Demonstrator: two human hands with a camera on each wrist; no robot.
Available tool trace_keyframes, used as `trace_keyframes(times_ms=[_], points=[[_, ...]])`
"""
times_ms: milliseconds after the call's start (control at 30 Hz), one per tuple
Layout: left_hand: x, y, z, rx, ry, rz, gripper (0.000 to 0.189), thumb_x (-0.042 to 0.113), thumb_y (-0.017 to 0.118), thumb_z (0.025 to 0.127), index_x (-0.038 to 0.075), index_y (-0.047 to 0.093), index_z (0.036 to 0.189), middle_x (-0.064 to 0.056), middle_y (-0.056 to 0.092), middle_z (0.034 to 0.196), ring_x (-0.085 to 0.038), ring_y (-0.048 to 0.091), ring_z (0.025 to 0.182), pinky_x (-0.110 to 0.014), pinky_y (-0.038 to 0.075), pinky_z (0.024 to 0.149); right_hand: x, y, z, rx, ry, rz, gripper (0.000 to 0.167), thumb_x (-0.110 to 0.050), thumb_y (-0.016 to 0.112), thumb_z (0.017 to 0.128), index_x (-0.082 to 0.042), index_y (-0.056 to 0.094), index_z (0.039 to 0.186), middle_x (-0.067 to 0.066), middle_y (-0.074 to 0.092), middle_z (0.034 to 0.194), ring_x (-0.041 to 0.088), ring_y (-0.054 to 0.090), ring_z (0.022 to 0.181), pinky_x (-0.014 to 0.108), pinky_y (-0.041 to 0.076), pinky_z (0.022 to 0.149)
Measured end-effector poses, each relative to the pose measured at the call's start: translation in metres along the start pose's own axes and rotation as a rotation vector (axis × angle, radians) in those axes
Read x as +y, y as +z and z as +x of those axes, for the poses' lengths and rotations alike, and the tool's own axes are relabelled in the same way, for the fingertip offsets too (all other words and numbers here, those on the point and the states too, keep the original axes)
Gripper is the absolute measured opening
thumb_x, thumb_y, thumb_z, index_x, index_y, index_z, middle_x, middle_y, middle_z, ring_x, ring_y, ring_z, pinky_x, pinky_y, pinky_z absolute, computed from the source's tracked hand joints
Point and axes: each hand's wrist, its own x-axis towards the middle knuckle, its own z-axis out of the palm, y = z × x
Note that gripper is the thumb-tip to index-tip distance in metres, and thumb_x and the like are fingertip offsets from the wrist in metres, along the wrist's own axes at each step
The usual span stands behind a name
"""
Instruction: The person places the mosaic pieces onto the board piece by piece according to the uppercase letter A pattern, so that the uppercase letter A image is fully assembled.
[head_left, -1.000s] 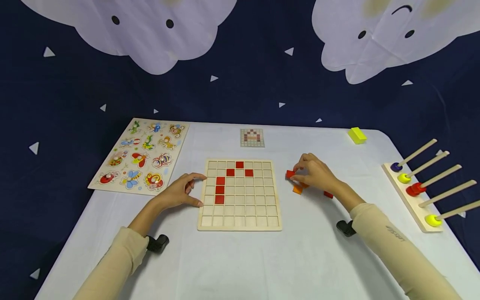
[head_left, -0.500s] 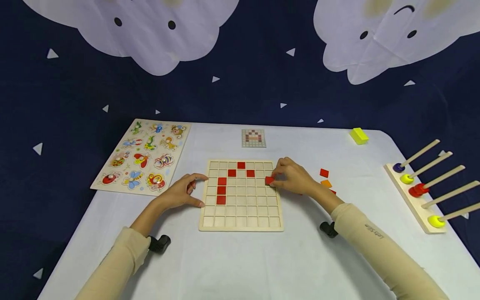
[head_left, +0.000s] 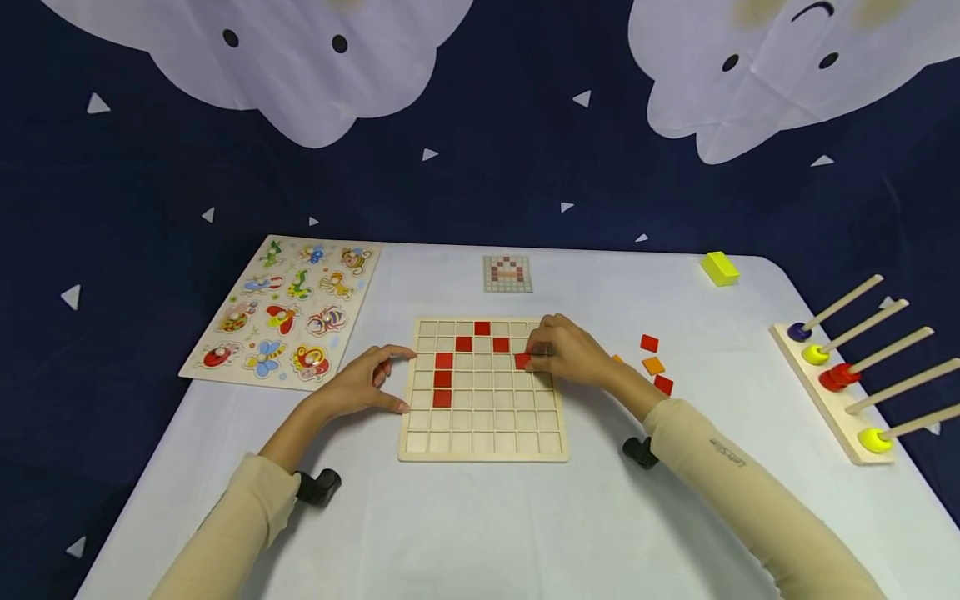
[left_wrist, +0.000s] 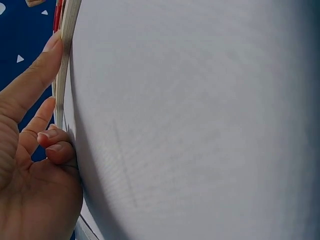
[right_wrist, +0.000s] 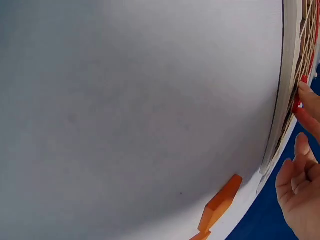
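your red tile [head_left: 522,361] is at the 2 o'clock part of the wooden grid board [head_left: 483,420], over the third row from the far edge; you cannot tell whether it sits fully in its cell. your right hand [head_left: 570,354] pinches it between thumb and fingertips, reaching in from 3 o'clock. six other red tiles [head_left: 443,378] lie in cells, running from the 9 o'clock side up to 12 and on toward 1. your left hand [head_left: 360,385] is at 9 o'clock, thumb and forefinger spread wide and touching the board's edge.

past your right hand, near 3 o'clock, you have two loose red tiles [head_left: 649,342] and an orange tile [head_left: 653,365], with another orange piece [head_left: 617,358] partly hidden by your arm. a small pattern card [head_left: 507,273] lies at 12 o'clock. the insect puzzle [head_left: 281,312] is at 10, a yellow block [head_left: 720,268] at 2, and the peg stand [head_left: 836,406] far out at 3.
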Motion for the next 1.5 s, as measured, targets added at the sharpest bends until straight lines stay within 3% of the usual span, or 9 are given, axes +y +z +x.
trace_keyframes(times_ms=[200, 333, 467, 733, 1067, 1333, 1500], points=[[0.002, -0.002, -0.001, 0.01, 0.006, 0.007, 0.077, 0.012, 0.091, 0.069, 0.007, 0.054, 0.137, -0.008, 0.037, 0.092, -0.021, 0.036, 0.081, -0.03, 0.033, 0.07, -0.005, -0.002, 0.006, -0.035, 0.019, 0.062, 0.014, -0.016, 0.082, 0.081, -0.013, 0.069, 0.078, 0.002, 0.055, 0.081, 0.02, 0.045, 0.083, 0.034, 0.038, 0.074], [0.001, 0.0, -0.001, 0.008, 0.0, 0.005, 0.077, 0.012, 0.09, 0.069, 0.007, 0.053, 0.137, -0.008, 0.037, 0.093, -0.021, 0.036, 0.082, -0.03, 0.033, 0.07, -0.007, -0.004, 0.005, -0.064, 0.04, 0.043, 0.014, -0.02, 0.081, 0.082, -0.012, 0.072, 0.088, 0.004, 0.056, 0.087, 0.02, 0.047, 0.087, 0.036, 0.04, 0.078], [0.001, 0.001, -0.002, 0.006, 0.002, 0.0, 0.078, 0.012, 0.091, 0.069, 0.006, 0.053, 0.138, -0.008, 0.037, 0.093, -0.021, 0.036, 0.082, -0.03, 0.033, 0.07, -0.006, -0.011, -0.002, -0.049, 0.081, 0.065, 0.024, -0.024, 0.08, 0.083, -0.01, 0.074, 0.103, 0.008, 0.059, 0.097, 0.024, 0.049, 0.093, 0.039, 0.041, 0.082], [-0.002, 0.001, 0.0, 0.013, -0.005, 0.012, 0.078, 0.015, 0.09, 0.07, 0.007, 0.053, 0.138, -0.008, 0.037, 0.094, -0.021, 0.036, 0.083, -0.031, 0.033, 0.07, 0.03, -0.043, -0.033, 0.087, 0.155, 0.003, 0.024, -0.018, 0.077, 0.086, -0.005, 0.075, 0.107, 0.013, 0.059, 0.096, 0.032, 0.05, 0.097, 0.039, 0.04, 0.078], [-0.002, 0.001, 0.001, 0.005, 0.01, -0.002, 0.079, 0.014, 0.09, 0.07, 0.006, 0.052, 0.139, -0.008, 0.037, 0.093, -0.021, 0.036, 0.083, -0.031, 0.032, 0.07, 0.08, -0.069, -0.072, 0.082, 0.349, -0.085, 0.029, -0.017, 0.075, 0.087, -0.001, 0.073, 0.111, 0.016, 0.056, 0.099, 0.031, 0.047, 0.098, 0.043, 0.039, 0.08], [-0.002, 0.002, -0.001, 0.01, 0.018, -0.008, 0.079, 0.014, 0.09, 0.07, 0.005, 0.052, 0.139, -0.009, 0.037, 0.094, -0.022, 0.036, 0.083, -0.031, 0.032, 0.07, 0.096, -0.076, -0.084, 0.099, 0.392, -0.068, 0.032, -0.011, 0.075, 0.085, 0.005, 0.07, 0.113, 0.02, 0.057, 0.098, 0.033, 0.049, 0.093, 0.044, 0.039, 0.081], [0.0, 0.001, -0.001, 0.005, 0.011, -0.009, 0.079, 0.014, 0.09, 0.071, 0.006, 0.052, 0.139, -0.009, 0.037, 0.094, -0.022, 0.036, 0.083, -0.032, 0.032, 0.07, 0.105, -0.077, -0.09, 0.095, 0.414, -0.074, 0.031, -0.013, 0.077, 0.083, 0.007, 0.071, 0.106, 0.021, 0.058, 0.095, 0.033, 0.05, 0.09, 0.042, 0.039, 0.079]])
